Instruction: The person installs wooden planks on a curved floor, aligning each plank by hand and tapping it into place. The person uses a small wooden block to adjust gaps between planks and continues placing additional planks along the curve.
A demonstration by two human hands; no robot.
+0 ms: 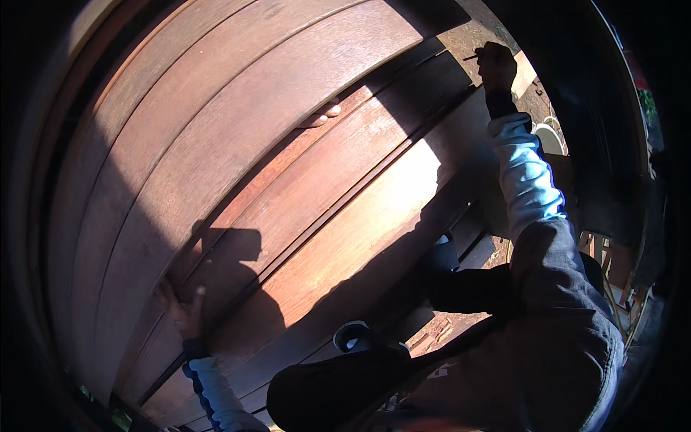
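Note:
My left hand (183, 309) is at the edge of an upper wooden plank (237, 108), thumb apart and fingertips against or under that edge, over lower planks (331, 237). My right hand (497, 68) is closed around a thin dark item (473, 57), too shadowed to identify, beyond the planks' far right end. Under the upper plank's edge, a few fingers or toes (324, 115) of what looks like another person show. Sunlight and shadows cross the reddish-brown boards.
My bent legs and dark-clad feet (360, 345) are on or beside the planks below. At right are a white bucket (548, 140) and wood scraps (597, 259). Dirt ground (432, 331) with wood bits shows through gaps.

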